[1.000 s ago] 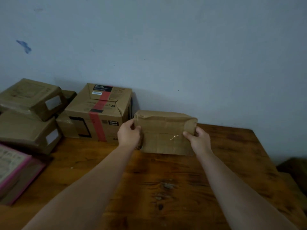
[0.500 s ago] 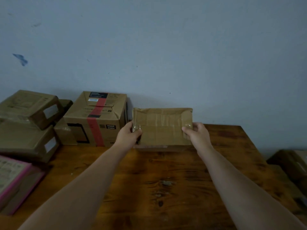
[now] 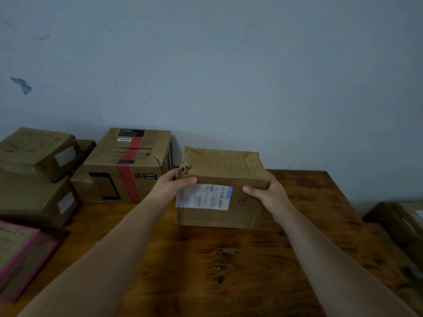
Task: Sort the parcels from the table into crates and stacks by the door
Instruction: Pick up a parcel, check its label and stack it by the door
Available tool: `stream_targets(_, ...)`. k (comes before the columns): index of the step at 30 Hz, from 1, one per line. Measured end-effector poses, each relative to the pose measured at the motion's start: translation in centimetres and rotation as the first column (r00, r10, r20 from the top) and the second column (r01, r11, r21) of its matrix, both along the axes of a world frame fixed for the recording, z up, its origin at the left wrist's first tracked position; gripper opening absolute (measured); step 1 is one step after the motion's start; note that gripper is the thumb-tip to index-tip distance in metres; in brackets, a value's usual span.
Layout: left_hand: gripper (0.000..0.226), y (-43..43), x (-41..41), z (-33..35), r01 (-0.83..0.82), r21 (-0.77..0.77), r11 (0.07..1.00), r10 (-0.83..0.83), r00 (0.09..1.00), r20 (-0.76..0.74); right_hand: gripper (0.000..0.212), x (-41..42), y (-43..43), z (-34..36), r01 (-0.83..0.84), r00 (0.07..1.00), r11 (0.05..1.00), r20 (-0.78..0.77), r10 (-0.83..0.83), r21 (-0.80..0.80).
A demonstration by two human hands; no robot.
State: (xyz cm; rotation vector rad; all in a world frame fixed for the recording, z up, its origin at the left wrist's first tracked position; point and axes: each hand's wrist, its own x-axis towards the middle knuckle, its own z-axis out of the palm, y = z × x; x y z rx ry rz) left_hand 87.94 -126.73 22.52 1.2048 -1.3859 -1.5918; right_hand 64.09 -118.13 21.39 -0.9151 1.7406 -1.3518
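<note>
A brown taped cardboard parcel [image 3: 219, 211] sits at the back middle of the wooden table [image 3: 229, 266], its white shipping label facing me. My left hand [image 3: 170, 187] grips its left top edge, thumb on the label side and fingers over the crumpled corner. My right hand [image 3: 267, 193] grips the right top edge the same way. To the left stand more parcels: a box with a red tape stripe [image 3: 128, 165], two stacked brown boxes [image 3: 34, 177], and a pink-edged flat parcel [image 3: 20, 255].
A pale blue wall runs right behind the table. Beyond the table's right edge, lower down, lie more brown boxes [image 3: 402, 223]. The table's front half shows bare wood between my forearms.
The parcel has been turned toward me: its plain taped face now lies on top and the labelled side faces me. Both hands stayed on its edges.
</note>
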Motion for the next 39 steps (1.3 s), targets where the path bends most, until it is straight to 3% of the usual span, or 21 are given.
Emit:
stream_targets(4, 0.015, -0.1, 0.7, -0.5, -0.013, -0.009, 1.000, 0.013, 1.000, 0.014, 0.032, 0.2, 0.0, 0.5, 0.061, 0.998, 0.998, 0.036, -0.060, -0.009)
stream_targets(6, 0.008, 0.0, 0.8, -0.5, -0.065, -0.034, 0.997, 0.066, 0.998, 0.022, 0.042, 0.4, 0.0, 0.7, 0.088, 0.996, 0.996, 0.030, -0.089, 0.010)
stream_targets(9, 0.022, 0.5, 0.7, -0.4, -0.152, -0.065, 0.986, 0.156, 0.987, 0.050, 0.051, 0.6, 0.4, 0.9, 0.102, 0.993, 0.994, 0.053, -0.104, 0.042)
stream_targets(15, 0.029, 1.5, 1.3, 0.3, -0.268, 0.020, 0.963, 0.268, 0.963, 0.028, 0.022, 1.1, 2.8, 1.0, 0.052, 0.987, 0.998, 0.152, -0.055, 0.028)
stream_targets(22, 0.035, 4.0, 1.6, 1.0, -0.268, 0.023, 0.963, 0.268, 0.963, 0.013, 0.010, 2.6, 6.1, 0.8, 0.259, 0.965, 0.965, 0.057, -0.257, -0.035)
stream_targets(26, 0.031, 5.9, 1.1, 1.2, -0.301, 0.140, 0.943, 0.316, 0.943, -0.102, 0.014, 3.4, 9.1, 1.2, 0.202, 0.978, 0.979, -0.051, -0.202, -0.016)
stream_targets(29, 0.025, 7.4, 0.5, 1.4, -0.306, 0.266, 0.914, 0.362, 0.911, -0.198, 0.040, 3.7, 11.7, 0.4, 0.243, 0.970, 0.970, 0.032, -0.242, -0.017)
stream_targets(32, 0.023, 9.5, -0.8, 1.4, -0.254, 0.285, 0.924, 0.319, 0.923, -0.214, 0.061, 3.8, 13.4, -0.1, 0.304, 0.916, 0.952, 0.289, -0.280, -0.042)
stream_targets(34, 0.021, 10.9, -1.7, 1.2, -0.199, 0.248, 0.948, 0.243, 0.956, -0.163, 0.066, 3.6, 14.0, 0.0, 0.371, 0.844, 0.926, 0.440, -0.306, -0.067)
stream_targets(36, 0.016, 11.9, -2.1, 1.3, -0.142, 0.195, 0.970, 0.168, 0.978, -0.123, 0.061, 2.8, 14.7, 0.4, 0.442, 0.802, 0.891, 0.489, -0.343, -0.101)
stream_targets(39, 0.072, 12.8, -2.6, 2.3, 0.007, 0.131, 0.991, 0.007, 0.994, -0.107, 0.054, 0.7, 16.4, 0.6, 0.471, 0.798, 0.874, 0.479, -0.365, -0.118)
